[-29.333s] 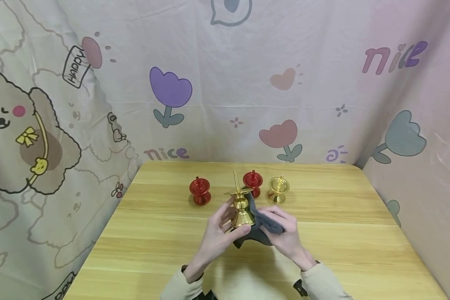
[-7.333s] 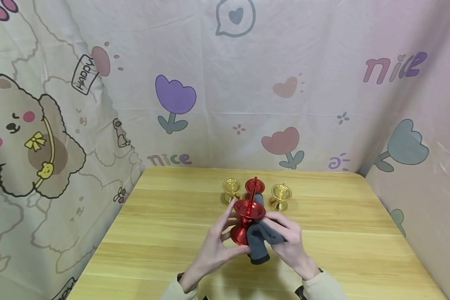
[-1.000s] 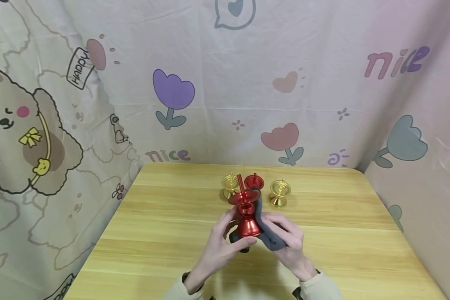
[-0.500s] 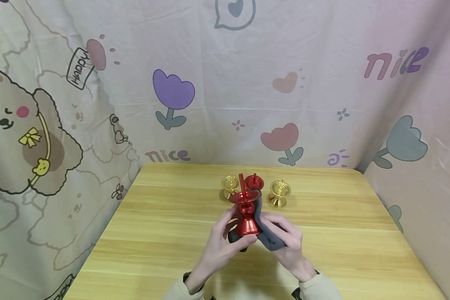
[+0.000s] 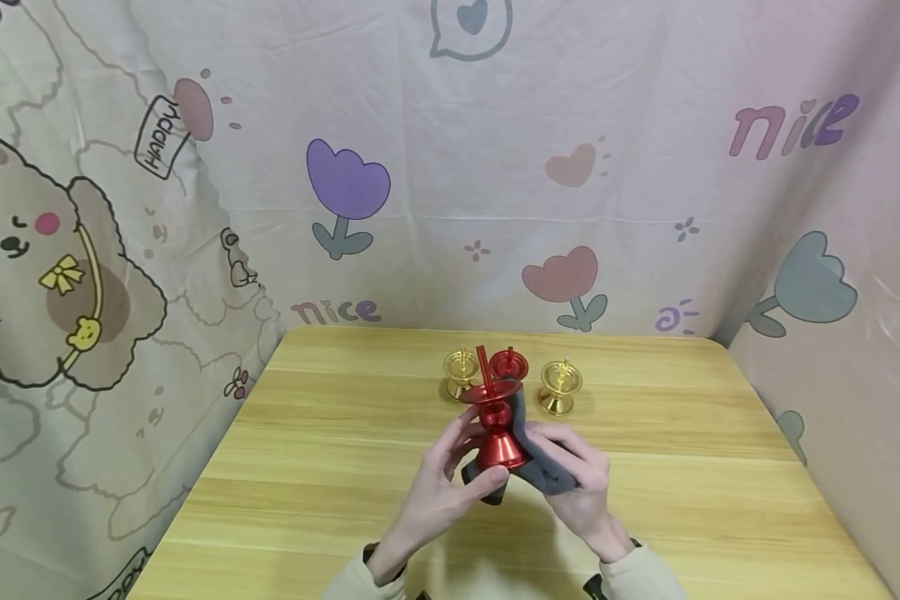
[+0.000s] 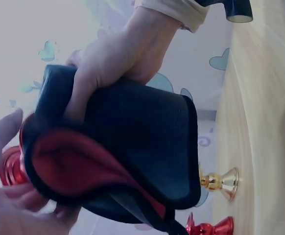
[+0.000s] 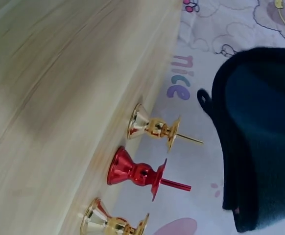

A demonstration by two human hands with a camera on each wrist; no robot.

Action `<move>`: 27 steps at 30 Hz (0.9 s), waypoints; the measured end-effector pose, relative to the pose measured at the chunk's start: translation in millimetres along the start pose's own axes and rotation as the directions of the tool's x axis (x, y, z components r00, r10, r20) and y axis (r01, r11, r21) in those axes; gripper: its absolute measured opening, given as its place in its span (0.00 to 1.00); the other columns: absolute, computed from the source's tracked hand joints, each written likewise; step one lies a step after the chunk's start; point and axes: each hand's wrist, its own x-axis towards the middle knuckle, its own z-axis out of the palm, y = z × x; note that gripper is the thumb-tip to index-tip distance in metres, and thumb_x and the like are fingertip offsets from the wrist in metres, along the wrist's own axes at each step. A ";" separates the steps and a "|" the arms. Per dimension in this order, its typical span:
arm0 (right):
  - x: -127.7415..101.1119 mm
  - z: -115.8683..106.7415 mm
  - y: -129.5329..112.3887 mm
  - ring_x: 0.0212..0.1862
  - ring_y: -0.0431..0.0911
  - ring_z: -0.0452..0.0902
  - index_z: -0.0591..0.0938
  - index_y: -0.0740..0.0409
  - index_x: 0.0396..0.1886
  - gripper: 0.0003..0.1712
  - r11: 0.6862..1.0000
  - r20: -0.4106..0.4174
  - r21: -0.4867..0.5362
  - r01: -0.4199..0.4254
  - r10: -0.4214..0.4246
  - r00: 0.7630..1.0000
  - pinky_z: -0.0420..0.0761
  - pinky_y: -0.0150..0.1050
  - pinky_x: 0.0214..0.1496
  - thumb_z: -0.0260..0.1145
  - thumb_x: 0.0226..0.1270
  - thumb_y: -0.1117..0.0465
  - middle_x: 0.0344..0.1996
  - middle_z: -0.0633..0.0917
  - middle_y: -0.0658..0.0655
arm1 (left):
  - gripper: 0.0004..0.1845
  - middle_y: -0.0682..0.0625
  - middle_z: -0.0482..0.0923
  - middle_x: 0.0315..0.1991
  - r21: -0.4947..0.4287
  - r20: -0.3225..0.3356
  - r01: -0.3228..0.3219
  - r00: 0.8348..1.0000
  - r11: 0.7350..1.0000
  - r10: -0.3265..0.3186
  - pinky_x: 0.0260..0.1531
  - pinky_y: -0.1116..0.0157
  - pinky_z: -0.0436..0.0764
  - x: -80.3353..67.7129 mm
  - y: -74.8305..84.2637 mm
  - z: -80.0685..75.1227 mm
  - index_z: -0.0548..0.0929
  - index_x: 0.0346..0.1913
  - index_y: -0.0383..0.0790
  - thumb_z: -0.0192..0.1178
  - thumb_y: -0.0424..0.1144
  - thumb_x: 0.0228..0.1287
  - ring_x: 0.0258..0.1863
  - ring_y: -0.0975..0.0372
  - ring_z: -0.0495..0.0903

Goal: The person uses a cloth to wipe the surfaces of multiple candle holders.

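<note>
My left hand (image 5: 437, 490) grips a shiny red candlestick (image 5: 502, 448) by its base, above the table. It tilts slightly, and its dish and pin point up. My right hand (image 5: 583, 490) pinches a folded dark grey cloth (image 5: 546, 468) against the candlestick's right side. In the left wrist view the cloth (image 6: 142, 132) shows black edging and a red inner face, hiding most of the candlestick. A small loop hangs from the cloth's edge (image 7: 220, 122) in the right wrist view.
Behind the hands stand a gold candlestick (image 5: 459, 367), a second red candlestick (image 5: 512, 365) and another gold candlestick (image 5: 559, 386), all upright on the wooden table (image 5: 330, 467). A printed curtain (image 5: 435, 150) closes off the back and sides.
Earlier my left hand held a gold candlestick, which now stands at the back; the red one then at left is now held. In the last second, candlestick and cloth shift only slightly.
</note>
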 end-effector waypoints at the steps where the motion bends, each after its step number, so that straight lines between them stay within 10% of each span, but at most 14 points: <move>1: 0.7 0.1 -0.4 0.51 0.52 0.86 0.85 0.80 0.41 0.12 1.000 0.011 -0.020 0.021 -0.021 1.000 0.83 0.35 0.60 0.69 0.65 0.70 0.41 0.86 0.70 | 0.40 0.42 0.79 0.63 0.013 -0.016 0.020 1.000 1.000 -0.020 0.63 0.65 0.79 0.0 1.4 1.1 0.67 0.74 0.48 0.71 0.33 0.61 0.60 0.64 0.79; 19: 5.9 5.9 -2.9 0.48 0.54 0.87 0.85 0.81 0.38 0.10 0.998 -0.066 -0.041 0.045 -0.048 0.997 0.85 0.36 0.59 0.69 0.64 0.72 0.40 0.87 0.70 | 0.35 0.43 0.82 0.58 0.004 -0.131 -0.016 0.991 1.000 0.017 0.58 0.63 0.83 2.1 3.3 10.2 0.77 0.65 0.45 0.76 0.31 0.53 0.56 0.63 0.81; 27: -1.0 6.8 -0.3 0.52 0.45 0.86 0.85 0.79 0.41 0.11 0.997 -0.099 0.023 -0.070 0.072 0.993 0.83 0.31 0.58 0.69 0.64 0.72 0.41 0.87 0.68 | 0.30 0.41 0.83 0.52 0.058 -0.126 -0.136 0.982 0.989 0.142 0.56 0.61 0.85 2.2 -0.4 11.4 0.79 0.61 0.40 0.75 0.27 0.53 0.54 0.64 0.82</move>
